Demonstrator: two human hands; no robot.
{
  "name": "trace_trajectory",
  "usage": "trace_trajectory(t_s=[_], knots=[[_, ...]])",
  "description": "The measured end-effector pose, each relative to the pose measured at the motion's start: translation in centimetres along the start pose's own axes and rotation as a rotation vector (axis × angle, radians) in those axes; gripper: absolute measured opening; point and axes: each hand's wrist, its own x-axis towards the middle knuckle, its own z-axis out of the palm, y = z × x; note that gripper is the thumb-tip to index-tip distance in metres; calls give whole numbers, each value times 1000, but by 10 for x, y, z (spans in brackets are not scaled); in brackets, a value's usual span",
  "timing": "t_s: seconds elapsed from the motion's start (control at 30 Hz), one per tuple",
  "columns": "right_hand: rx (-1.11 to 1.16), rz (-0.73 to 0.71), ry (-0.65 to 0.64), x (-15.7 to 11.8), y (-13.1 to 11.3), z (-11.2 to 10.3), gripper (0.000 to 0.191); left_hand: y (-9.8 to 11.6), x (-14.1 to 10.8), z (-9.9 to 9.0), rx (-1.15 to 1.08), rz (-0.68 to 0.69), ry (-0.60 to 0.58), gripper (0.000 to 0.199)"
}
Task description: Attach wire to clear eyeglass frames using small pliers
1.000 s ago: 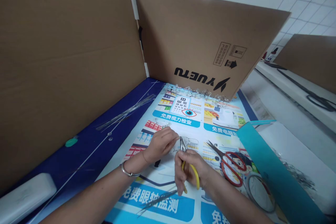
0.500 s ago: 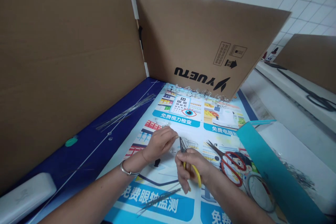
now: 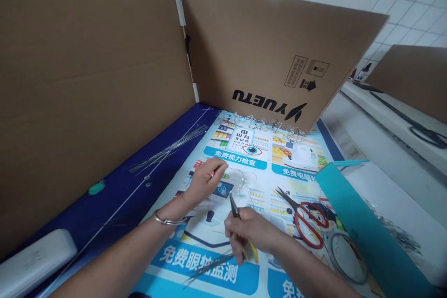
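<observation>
Two hands work over one printed sheet (image 3: 249,279) on the bench (image 3: 125,216). The fingers of the left hand (image 3: 206,180) pinch one fine, looped wire piece (image 3: 243,178), which trails from the fingertips toward 4 o'clock. The fingers of the right hand (image 3: 246,230) are wrapped around one pair of yellow-handled pliers (image 3: 233,204), its tip apart from the left fingertips; I cannot tell whether its jaws are closed.

Around the hands as dial centre lie two bundles of straight wires: a silver bundle (image 3: 167,150) near 10 o'clock and a dark bundle (image 3: 209,267) between 6 and 7. One pair of red-handled scissors (image 3: 309,228) lies at 3, one round coil (image 3: 331,253) near 4. One green lump (image 3: 97,188) sits at 9.

There is one container, a teal-sided box (image 3: 370,228) just past 3 o'clock, holding a heap of thin metallic pieces (image 3: 400,233), too many to count. More small wire pieces (image 3: 265,124), also uncountable, line the cardboard panel (image 3: 265,51) at 1.
</observation>
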Motion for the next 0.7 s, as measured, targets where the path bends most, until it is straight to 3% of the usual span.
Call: trace_trajectory(t_s=[0.23, 0.7], knots=[[201, -104, 47, 2, -4, -5, 27, 2, -11, 13, 45, 301, -76, 9], [301, -147, 29, 2, -1, -3, 29, 2, -14, 18, 78, 356, -66, 7]])
